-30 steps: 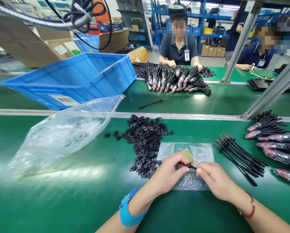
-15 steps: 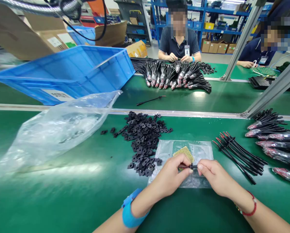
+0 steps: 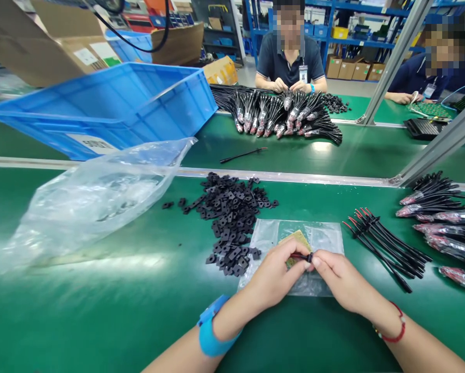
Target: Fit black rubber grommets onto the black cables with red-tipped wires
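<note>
My left hand [image 3: 276, 277] and my right hand [image 3: 339, 280] meet fingertip to fingertip over a small clear plastic bag [image 3: 325, 241] on the green bench. Between them they pinch a short black wire piece with a red tip [image 3: 303, 256]. A small yellow-green card [image 3: 294, 239] lies on the bag just beyond my fingers. A heap of small black plastic parts [image 3: 232, 217] sits to the left of the bag. A bundle of thin black wires with red ends [image 3: 383, 248] lies to the right.
A large crumpled clear bag [image 3: 96, 199] lies at left, before a blue crate [image 3: 111, 111]. Wrapped wire bundles [image 3: 446, 228] line the right edge. Across the green conveyor belt [image 3: 294, 155], a person sits behind a fan of black cables [image 3: 282, 122]; another person works at far right.
My hands drew closer together until the fingertips touch around the wire piece. The view tilted slightly, so everything sits a little higher and to the right.
</note>
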### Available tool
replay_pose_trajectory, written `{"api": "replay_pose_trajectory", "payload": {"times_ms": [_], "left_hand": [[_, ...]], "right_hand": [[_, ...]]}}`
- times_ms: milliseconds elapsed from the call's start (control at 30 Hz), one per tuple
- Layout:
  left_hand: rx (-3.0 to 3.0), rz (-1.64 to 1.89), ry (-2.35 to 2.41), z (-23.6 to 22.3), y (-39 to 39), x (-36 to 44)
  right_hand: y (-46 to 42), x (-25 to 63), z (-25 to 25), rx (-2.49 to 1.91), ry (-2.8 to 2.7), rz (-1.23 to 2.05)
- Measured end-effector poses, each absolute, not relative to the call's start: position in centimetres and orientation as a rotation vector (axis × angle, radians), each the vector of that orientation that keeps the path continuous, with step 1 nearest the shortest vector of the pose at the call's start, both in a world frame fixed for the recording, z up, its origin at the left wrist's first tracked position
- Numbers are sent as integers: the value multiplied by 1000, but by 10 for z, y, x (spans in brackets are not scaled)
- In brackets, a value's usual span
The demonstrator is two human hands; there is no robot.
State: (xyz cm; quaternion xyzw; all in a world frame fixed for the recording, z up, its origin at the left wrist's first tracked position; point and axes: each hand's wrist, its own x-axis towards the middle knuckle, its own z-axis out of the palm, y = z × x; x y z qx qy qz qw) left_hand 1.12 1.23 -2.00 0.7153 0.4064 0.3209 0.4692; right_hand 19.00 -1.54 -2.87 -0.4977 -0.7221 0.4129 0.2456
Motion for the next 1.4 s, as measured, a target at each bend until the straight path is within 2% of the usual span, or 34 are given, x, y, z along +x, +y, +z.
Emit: {"api": "replay_pose_trajectory", "payload": {"times_ms": [233, 333, 400, 600, 700, 833, 1000, 1133, 1267, 1333, 1400], "left_hand": [[1544, 819, 1023, -22, 15, 10], [1524, 781, 1018, -24, 15, 10], [1586, 741, 1008, -24, 15, 10], [1805, 671, 948, -18, 16, 7], [1764, 701, 916, -18, 17, 6], [1650, 749, 880, -20, 18, 6], [1824, 742, 931, -23, 18, 7], [1874, 839, 959, -28, 21, 4], [1961, 895, 1049, -32, 25, 1], [2018, 876, 1051, -33, 26, 1], [2097, 843, 1026, -32, 25, 2]], "right_hand": [[-19, 195, -32, -1366, -2095, 530], [-21, 196, -31, -1335, -2170, 444], [-20, 196, -28, -1353, -2152, 596], [-13, 197, -25, -1329, -1700, 1554], [-11, 199, -26, -1329, -1574, 1681], [-14, 198, -22, -1390, -1846, 1297], [-16, 195, -16, -1414, -2098, 915], [-11, 220, -5, -1493, -2025, 487], [1, 270, -3, -1835, -1698, -148], [7, 290, -9, -2067, -1668, -282], [14, 301, -19, -2241, -1748, -258]]}}
